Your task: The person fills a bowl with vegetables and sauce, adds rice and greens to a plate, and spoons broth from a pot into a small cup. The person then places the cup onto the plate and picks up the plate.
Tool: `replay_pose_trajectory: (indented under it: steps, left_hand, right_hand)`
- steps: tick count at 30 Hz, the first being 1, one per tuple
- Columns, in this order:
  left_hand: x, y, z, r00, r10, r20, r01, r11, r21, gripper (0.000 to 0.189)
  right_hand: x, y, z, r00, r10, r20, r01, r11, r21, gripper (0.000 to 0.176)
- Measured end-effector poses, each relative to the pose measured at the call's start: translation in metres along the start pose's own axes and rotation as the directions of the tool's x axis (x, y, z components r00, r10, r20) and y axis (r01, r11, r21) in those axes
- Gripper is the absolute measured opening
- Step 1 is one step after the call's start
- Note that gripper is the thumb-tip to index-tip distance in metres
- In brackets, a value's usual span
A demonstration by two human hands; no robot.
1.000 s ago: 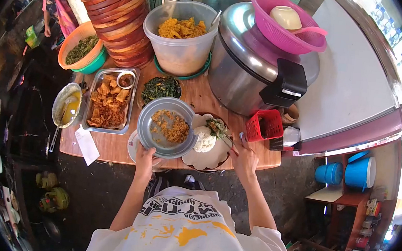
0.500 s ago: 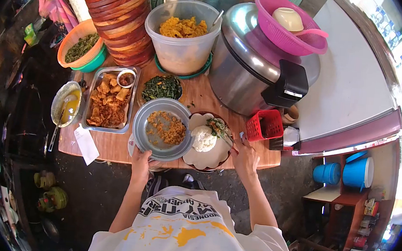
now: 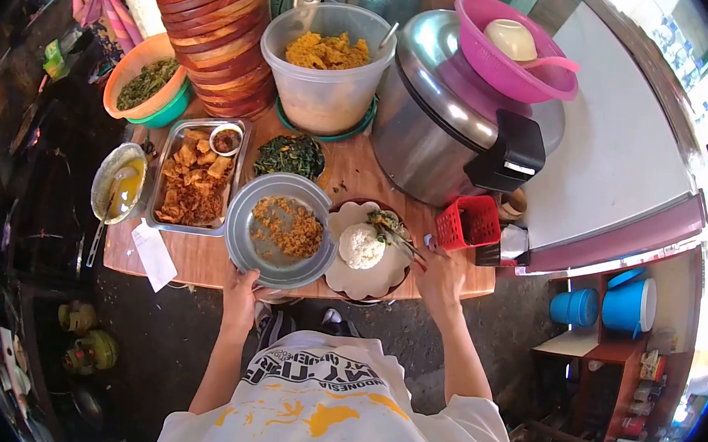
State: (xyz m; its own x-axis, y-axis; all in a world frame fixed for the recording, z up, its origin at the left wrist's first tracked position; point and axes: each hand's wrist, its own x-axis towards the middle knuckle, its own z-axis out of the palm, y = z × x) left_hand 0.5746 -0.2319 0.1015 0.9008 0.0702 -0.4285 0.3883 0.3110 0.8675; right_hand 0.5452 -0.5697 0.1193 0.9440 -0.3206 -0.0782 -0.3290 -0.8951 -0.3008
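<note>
My left hand (image 3: 239, 295) grips the near rim of a grey metal bowl (image 3: 240, 254) with brown crumbly food (image 3: 293, 230) in it. My right hand (image 3: 440, 279) is closed round the handles of metal tongs (image 3: 407, 244), whose tips touch leafy greens (image 3: 386, 224). Those greens lie beside a mound of white rice (image 3: 361, 246) on a scalloped paper liner (image 3: 354, 284) in a brown plate. The bowl's right rim overlaps the plate's left edge. Behind the bowl is a dish of dark cooked greens (image 3: 290, 155).
A tray of fried food (image 3: 196, 180) and a pan of yellow liquid (image 3: 123, 183) stand left. Behind are stacked wooden rings (image 3: 211, 28), a tub of yellow food (image 3: 322, 90) and a steel cooker (image 3: 430, 143). Right is a red basket (image 3: 468, 223).
My left hand and the grey bowl have shifted slightly left and toward me. My right hand has moved slightly right; the tongs still reach the greens on the plate.
</note>
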Motion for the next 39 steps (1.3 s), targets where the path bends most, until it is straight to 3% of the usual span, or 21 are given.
replay_pose_trajectory:
  steps: [4,9,10,11,12,14,15,18,21,26,28,30,32,34,37,39]
  left_hand:
    - [-0.008,0.013,-0.011,1.000,0.019,-0.010,-0.020,0.999,-0.035,0.049]
    - [-0.027,0.049,-0.027,0.997,0.051,-0.061,-0.054,0.997,-0.054,0.046]
    - [-0.030,0.055,-0.035,0.997,0.045,-0.065,-0.048,0.997,-0.052,0.046]
    - [-0.034,0.061,-0.046,0.995,0.052,-0.080,-0.056,0.997,-0.052,0.046]
    - [-0.037,0.068,-0.059,0.992,0.067,-0.103,-0.072,0.996,-0.053,0.046]
    - [-0.043,0.081,-0.085,0.981,0.112,-0.156,-0.125,0.990,-0.071,0.046]
    - [-0.048,0.092,-0.098,0.977,0.116,-0.178,-0.129,0.989,-0.066,0.046]
    - [-0.057,0.130,-0.133,0.955,0.140,-0.260,-0.159,0.986,-0.051,0.047]
    - [-0.058,0.187,-0.160,0.925,0.216,-0.313,-0.238,0.971,-0.031,0.048]
    - [-0.014,0.271,-0.235,0.897,0.352,-0.268,-0.358,0.933,0.026,0.043]
    - [0.023,0.302,-0.255,0.894,0.374,-0.247,-0.375,0.926,0.045,0.041]
    - [0.067,0.328,-0.274,0.894,0.384,-0.229,-0.384,0.922,0.048,0.039]
    - [0.121,0.349,-0.285,0.900,0.379,-0.217,-0.382,0.924,0.030,0.036]
    - [0.177,0.365,-0.285,0.919,0.352,-0.180,-0.369,0.927,-0.072,0.035]
    - [0.266,0.374,-0.283,0.950,0.287,-0.119,-0.307,0.925,-0.222,0.035]
    - [0.324,0.376,-0.277,0.967,0.244,-0.079,-0.256,0.930,-0.265,0.035]
  right_hand:
    - [0.003,0.004,-0.015,0.999,-0.021,-0.040,0.024,0.998,0.066,0.027]
    - [0.010,-0.003,-0.026,0.992,0.094,0.090,-0.093,0.996,-0.011,0.038]
    - [0.010,0.001,-0.023,0.994,0.099,0.047,-0.097,0.995,-0.036,0.036]
    - [0.014,0.020,-0.009,0.998,-0.012,-0.055,0.012,1.000,0.011,0.037]
    - [0.015,0.011,-0.020,1.000,0.027,-0.013,-0.025,0.994,0.102,0.037]
    - [0.022,0.008,-0.017,0.994,-0.043,-0.102,0.064,0.976,0.210,0.033]
    - [0.025,-0.010,-0.028,0.999,0.015,-0.050,0.001,0.950,0.313,0.030]
    - [0.046,-0.065,-0.046,0.996,0.032,-0.077,-0.001,0.928,0.372,0.029]
    - [0.074,-0.136,-0.046,0.969,-0.096,-0.229,0.200,0.849,0.490,0.029]
    - [0.135,-0.296,-0.024,0.894,-0.331,-0.303,0.448,0.701,0.556,0.034]
    - [0.163,-0.371,-0.002,0.840,-0.456,-0.295,0.541,0.647,0.538,0.037]
    - [0.190,-0.441,0.025,0.751,-0.557,-0.355,0.659,0.670,0.342,0.042]
    - [0.235,-0.503,0.071,0.757,-0.610,-0.235,0.642,0.627,0.442,0.052]
    - [0.283,-0.555,0.121,0.797,-0.592,-0.120,0.592,0.724,0.354,0.064]
    - [0.310,-0.595,0.151,0.783,-0.605,-0.149,0.610,0.696,0.380,0.069]
    - [0.300,-0.595,0.158,0.707,-0.647,-0.283,0.706,0.636,0.311,0.068]
